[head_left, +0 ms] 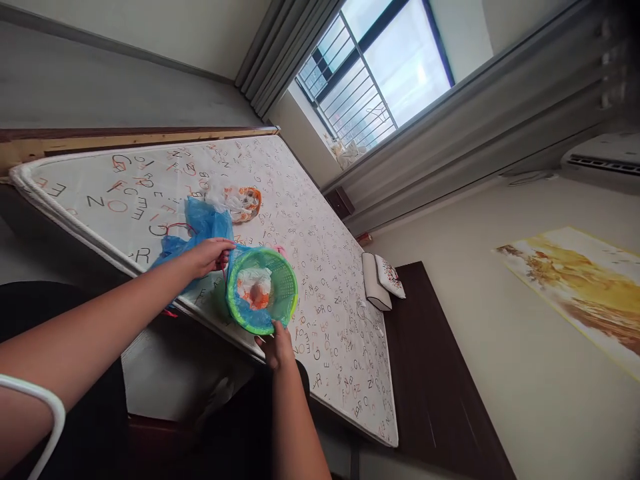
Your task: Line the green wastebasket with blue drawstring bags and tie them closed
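A green plastic basket (286,283) with holes in its side stands at the mattress edge. Inside it lies a crumpled white and orange plastic bag (256,287). Part of a blue plastic bag (207,223) lies on the mattress to the left, and blue film runs over the basket's rim. Pinched at the rim's upper left, my left hand (213,257) is closed on the blue bag. My right hand (277,343) grips the basket's near rim, thumb on top. Another white and orange plastic bag (243,202) lies beyond the blue one.
The letter-printed mattress (330,327) fills the middle of the view. Pillows (383,280) rest by the dark headboard (430,353). Behind are a barred window (360,80) and grey curtains (490,87). A wooden bed edge (125,139) runs along the left.
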Demonstrator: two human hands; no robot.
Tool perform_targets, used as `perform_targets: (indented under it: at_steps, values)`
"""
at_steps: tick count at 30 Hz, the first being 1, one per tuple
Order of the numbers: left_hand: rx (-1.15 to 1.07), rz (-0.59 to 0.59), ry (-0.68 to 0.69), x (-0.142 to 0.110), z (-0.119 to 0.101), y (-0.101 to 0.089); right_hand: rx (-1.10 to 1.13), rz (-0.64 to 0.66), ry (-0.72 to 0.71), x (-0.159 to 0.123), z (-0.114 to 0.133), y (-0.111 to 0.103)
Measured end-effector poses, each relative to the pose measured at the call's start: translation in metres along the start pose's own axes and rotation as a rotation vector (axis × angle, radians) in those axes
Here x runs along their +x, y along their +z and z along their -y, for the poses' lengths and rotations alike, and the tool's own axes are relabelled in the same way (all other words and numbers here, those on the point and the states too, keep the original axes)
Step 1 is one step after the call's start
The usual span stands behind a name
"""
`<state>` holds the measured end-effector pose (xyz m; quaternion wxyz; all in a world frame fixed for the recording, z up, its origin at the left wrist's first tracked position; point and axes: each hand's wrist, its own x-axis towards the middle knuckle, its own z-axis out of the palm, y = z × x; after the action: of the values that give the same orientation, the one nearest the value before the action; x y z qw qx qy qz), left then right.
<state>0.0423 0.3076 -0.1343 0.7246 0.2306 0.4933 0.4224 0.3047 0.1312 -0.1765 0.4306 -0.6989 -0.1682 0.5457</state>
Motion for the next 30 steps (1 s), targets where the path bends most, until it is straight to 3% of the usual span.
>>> perform_targets:
  at_steps: [2,5,8,11,13,16,20,25,28,30]
  values:
    - [-0.147,0.117,0.007,-0.007,-0.007,0.002,0.05,-0.057,-0.024,-0.001,-0.007,-0.001]
    - [-0.189,0.26,0.08,-0.02,-0.012,0.009,-0.1,-0.173,-0.124,-0.005,-0.007,0.0]
    - [0.003,0.38,0.121,-0.034,-0.006,0.024,-0.39,-0.332,-0.287,-0.014,-0.004,0.011]
    - [0.247,0.462,0.157,-0.041,0.013,0.04,-0.627,-0.465,-0.565,-0.026,-0.006,0.031]
    - [0.354,0.493,0.245,-0.041,0.028,0.049,-0.729,-0.482,-0.73,-0.036,-0.008,0.045]
    - [0.412,0.552,0.353,-0.04,0.045,0.057,-0.86,-0.418,-0.857,-0.051,-0.011,0.065]
    - [0.504,0.617,0.47,-0.038,0.054,0.064,-0.986,-0.317,-0.853,-0.066,-0.011,0.083]
    - [0.813,0.473,0.462,-0.036,0.059,0.066,-0.851,-0.14,-0.855,-0.069,-0.01,0.083]
    - [0.867,0.526,0.503,-0.033,0.06,0.066,-0.574,-0.254,-0.845,-0.058,-0.009,0.067]
    - [0.888,0.55,0.525,-0.032,0.06,0.066,-0.408,-0.388,-0.72,-0.044,-0.008,0.052]
